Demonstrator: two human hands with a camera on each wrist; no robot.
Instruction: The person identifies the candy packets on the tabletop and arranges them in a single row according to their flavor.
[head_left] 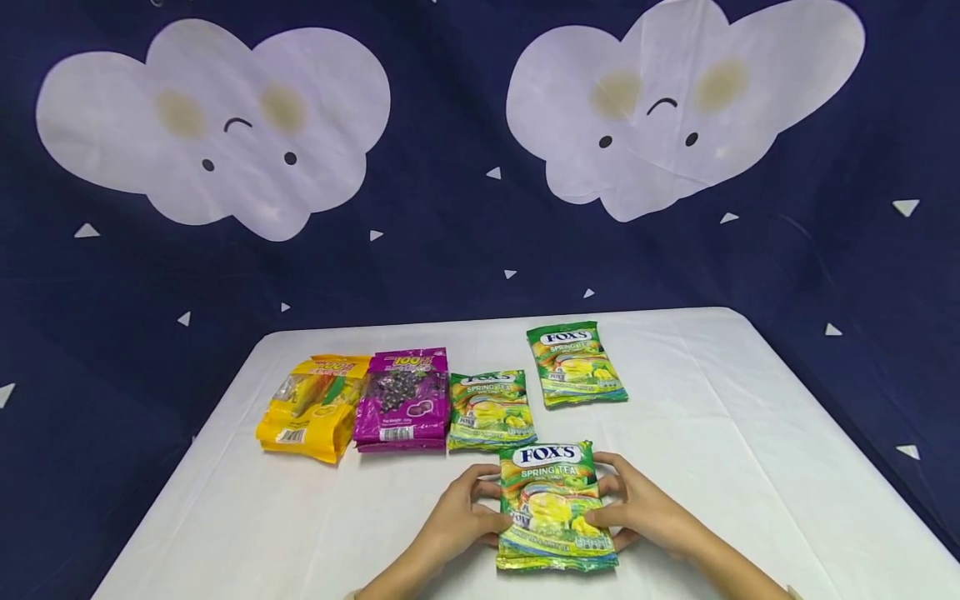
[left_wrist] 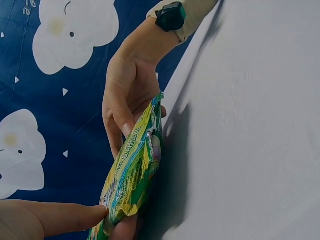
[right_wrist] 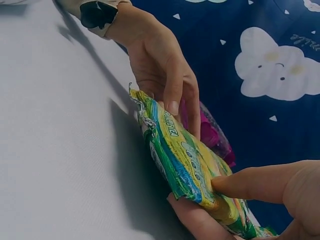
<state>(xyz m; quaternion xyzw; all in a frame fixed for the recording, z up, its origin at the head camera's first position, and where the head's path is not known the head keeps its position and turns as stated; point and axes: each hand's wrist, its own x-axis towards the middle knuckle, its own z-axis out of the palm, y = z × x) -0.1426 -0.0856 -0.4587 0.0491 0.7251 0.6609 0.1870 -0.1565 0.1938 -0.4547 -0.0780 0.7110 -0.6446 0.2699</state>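
Note:
Both hands grip one green and yellow Fox's Spring Tea candy bag (head_left: 551,500) by its two sides, near the front of the table. My left hand (head_left: 468,512) pinches the left edge, thumb on the printed front and fingers behind. On the right edge my right hand (head_left: 637,508) does the same. In the left wrist view the candy bag (left_wrist: 132,165) is tilted, with its shadow falling on the cloth. The right wrist view shows the thumb pressing the front of the bag (right_wrist: 185,160) and fingers underneath.
Just behind the held bag lies a second Fox's bag (head_left: 491,412), beside a purple candy bag (head_left: 402,400) and a yellow candy bag (head_left: 315,404) in a row. Another Fox's bag (head_left: 576,364) lies farther back. A white cloth covers the table (head_left: 720,467); a dark blue curtain (head_left: 442,208) hangs behind.

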